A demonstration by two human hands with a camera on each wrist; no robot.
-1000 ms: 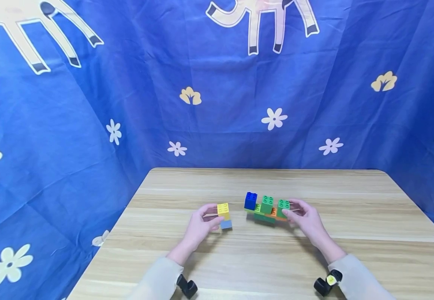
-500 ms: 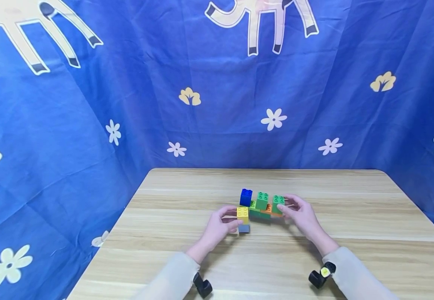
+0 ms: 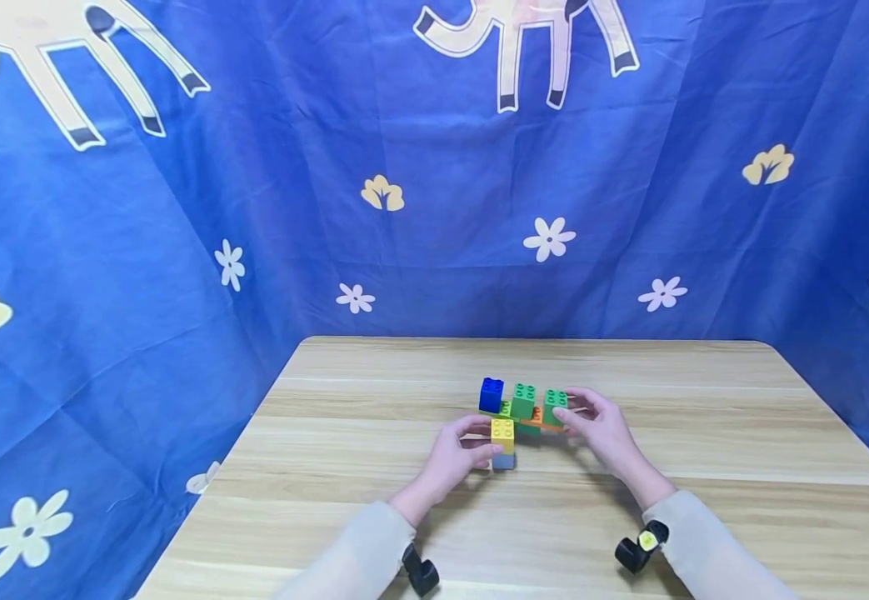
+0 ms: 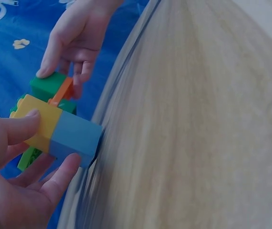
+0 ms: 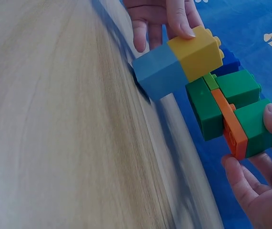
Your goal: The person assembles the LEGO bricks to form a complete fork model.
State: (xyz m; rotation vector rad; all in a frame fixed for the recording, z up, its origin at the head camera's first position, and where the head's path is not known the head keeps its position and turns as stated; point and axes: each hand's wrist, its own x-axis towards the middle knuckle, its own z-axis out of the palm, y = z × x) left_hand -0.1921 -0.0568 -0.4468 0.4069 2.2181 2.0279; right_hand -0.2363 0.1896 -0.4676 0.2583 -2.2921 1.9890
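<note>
Between the thumb and fingers of my left hand [image 3: 451, 458] is an upright two-brick stack: a yellow toy brick [image 3: 502, 434] on a light blue brick [image 3: 503, 461]. My right hand [image 3: 608, 432] pinches the right end of a brick assembly, thumb on a green brick [image 5: 257, 129] and a finger under the orange plate [image 5: 229, 119]. A lime green plate [image 5: 211, 81] continues leftward, carrying a second green brick [image 3: 523, 402] and a dark blue brick [image 3: 491, 395]. Beneath hangs another green brick [image 5: 205, 113]. In the head view the yellow-topped stack overlaps the assembly's near side.
Both hands work over a wood-grain table [image 3: 374, 383]. A blue curtain [image 3: 449, 275] printed with flowers and animals hangs behind and beside it. Black wrist cameras [image 3: 421, 572] sit on both sleeves.
My left hand has carried the yellow and light blue stack rightward, up to the front of the assembly. My right hand has shifted slightly left and away with the assembly.
</note>
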